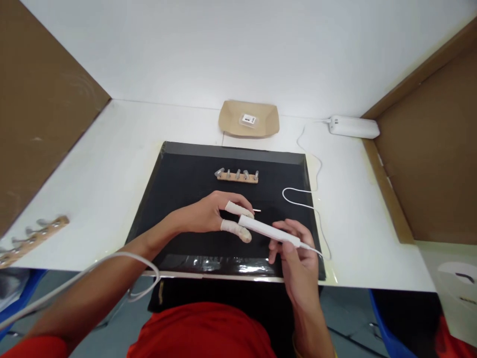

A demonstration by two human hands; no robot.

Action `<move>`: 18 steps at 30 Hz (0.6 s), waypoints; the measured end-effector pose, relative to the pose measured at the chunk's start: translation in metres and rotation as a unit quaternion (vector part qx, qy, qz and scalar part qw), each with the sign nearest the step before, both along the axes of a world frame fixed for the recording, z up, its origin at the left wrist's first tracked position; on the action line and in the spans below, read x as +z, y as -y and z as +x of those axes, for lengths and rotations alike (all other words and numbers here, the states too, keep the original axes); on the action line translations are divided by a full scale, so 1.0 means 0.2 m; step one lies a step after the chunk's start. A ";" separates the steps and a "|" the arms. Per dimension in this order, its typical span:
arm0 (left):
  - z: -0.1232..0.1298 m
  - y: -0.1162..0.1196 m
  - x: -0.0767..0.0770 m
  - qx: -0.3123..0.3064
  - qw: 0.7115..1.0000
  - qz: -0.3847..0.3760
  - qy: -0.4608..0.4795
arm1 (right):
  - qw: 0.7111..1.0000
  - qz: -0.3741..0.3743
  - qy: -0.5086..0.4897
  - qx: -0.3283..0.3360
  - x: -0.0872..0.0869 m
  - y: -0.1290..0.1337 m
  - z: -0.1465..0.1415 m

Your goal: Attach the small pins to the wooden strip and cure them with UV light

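Observation:
My right hand is closed around a slim white pen-shaped tool, with a cable running from its right end. My left hand wears white finger cots on thumb and index finger. These two fingers are apart, on either side of the tool's left end; whether they touch it is unclear. Just past the left fingers a short thin pale stick shows; I cannot tell if it is held or lies on the black mat. Beyond, a wooden strip carries several small clear-capped pieces.
A brown paper tray at the back holds a small labelled clear box. A white power strip sits back right, with a thin white cable looping on the right. Another wooden strip lies left. Cardboard walls flank the table.

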State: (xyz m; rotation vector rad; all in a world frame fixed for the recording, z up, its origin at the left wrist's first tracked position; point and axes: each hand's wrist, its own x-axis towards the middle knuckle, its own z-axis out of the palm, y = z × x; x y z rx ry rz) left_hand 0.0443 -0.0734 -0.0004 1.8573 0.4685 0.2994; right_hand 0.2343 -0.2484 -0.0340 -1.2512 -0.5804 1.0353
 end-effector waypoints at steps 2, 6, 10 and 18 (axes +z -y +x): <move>-0.01 0.00 -0.01 0.006 1.000 -0.007 -0.005 | 0.999 -0.021 0.032 0.006 -0.01 0.03 0.03; -0.03 0.00 -0.01 0.007 0.999 -0.022 -0.022 | 0.997 -0.039 0.069 0.022 -0.02 0.06 0.07; -0.02 0.01 0.00 -0.024 0.996 -0.059 -0.067 | 0.996 -0.021 0.083 0.002 -0.01 0.04 0.08; 0.14 -0.03 0.13 -0.175 0.962 -0.083 -0.194 | 0.998 0.004 0.060 0.025 0.04 0.03 0.05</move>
